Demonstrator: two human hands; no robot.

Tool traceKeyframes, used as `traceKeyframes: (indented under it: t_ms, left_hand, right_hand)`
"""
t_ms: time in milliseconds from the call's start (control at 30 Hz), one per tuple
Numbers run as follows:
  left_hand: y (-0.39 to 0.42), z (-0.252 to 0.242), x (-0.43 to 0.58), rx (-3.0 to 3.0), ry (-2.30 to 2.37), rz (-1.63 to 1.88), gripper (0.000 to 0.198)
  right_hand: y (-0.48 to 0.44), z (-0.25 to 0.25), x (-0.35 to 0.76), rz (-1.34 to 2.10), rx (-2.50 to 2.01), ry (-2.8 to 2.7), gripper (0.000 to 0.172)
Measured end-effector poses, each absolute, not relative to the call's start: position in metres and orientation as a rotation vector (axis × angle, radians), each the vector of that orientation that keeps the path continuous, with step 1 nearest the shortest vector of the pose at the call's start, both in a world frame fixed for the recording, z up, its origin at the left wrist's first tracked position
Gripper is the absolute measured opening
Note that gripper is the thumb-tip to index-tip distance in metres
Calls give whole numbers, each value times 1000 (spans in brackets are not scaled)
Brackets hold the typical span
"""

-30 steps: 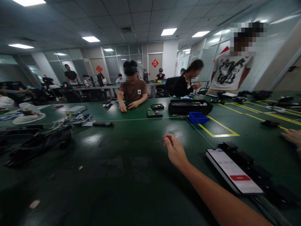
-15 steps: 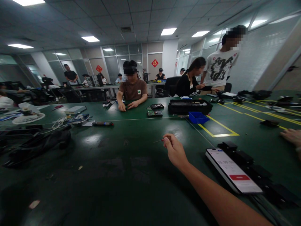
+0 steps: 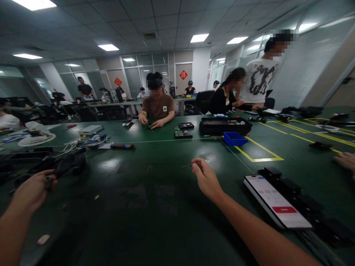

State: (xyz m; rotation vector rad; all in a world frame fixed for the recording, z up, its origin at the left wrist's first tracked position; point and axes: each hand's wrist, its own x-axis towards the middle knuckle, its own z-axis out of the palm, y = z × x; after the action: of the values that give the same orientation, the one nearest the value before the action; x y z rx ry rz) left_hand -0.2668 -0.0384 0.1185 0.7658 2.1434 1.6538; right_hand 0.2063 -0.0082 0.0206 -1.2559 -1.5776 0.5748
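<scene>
My right hand [image 3: 206, 179] is closed around a small screwdriver [image 3: 186, 166], held above the green table. Its thin shaft points left and a bit of red shows at the fingertips. At the left, my left hand [image 3: 31, 190] has its fingers curled round a small dark thing [image 3: 51, 181] that is too dim to name. Just beyond that hand lies a black bag-like item [image 3: 70, 164]. A phone [image 3: 277, 201] with a timer on its screen lies to the right of my right forearm.
A blue bin [image 3: 235, 139] stands in front of a long black case [image 3: 224, 126]. Hard drives [image 3: 183, 133] lie left of them. A screwdriver-like tool [image 3: 122, 146] and tangled cables [image 3: 74, 144] are at the left. Across the table sits a person [image 3: 158, 105]; another person's hand [image 3: 345, 160] rests far right.
My left hand has come into view from the left, with a small dark thing in its fingers. My right hand and the screwdriver stay almost where they were.
</scene>
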Motion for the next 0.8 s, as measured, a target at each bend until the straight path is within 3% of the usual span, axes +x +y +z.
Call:
traceKeyframes:
  t_ms: [133, 267, 400, 567, 800]
  left_hand:
    - [-7, 100, -239, 853, 1752, 1535, 30]
    - [14, 88, -173, 1064, 1435, 1449, 29]
    - [21, 72, -101, 1350, 1352, 1234, 59]
    - [15, 55, -28, 1614, 1385, 936, 34]
    - [3, 45, 7, 1855, 1208, 845, 32]
  right_hand:
    - [-8, 21, 207, 581, -1264, -1574, 29]
    - [-10, 28, 207, 552, -1270, -1606, 28]
    - [-14, 34, 207, 542, -1250, -1622, 28]
    - [-16, 35, 207, 519, -1229, -1572, 29]
    - [-17, 31, 210, 537, -1132, -1382, 29]
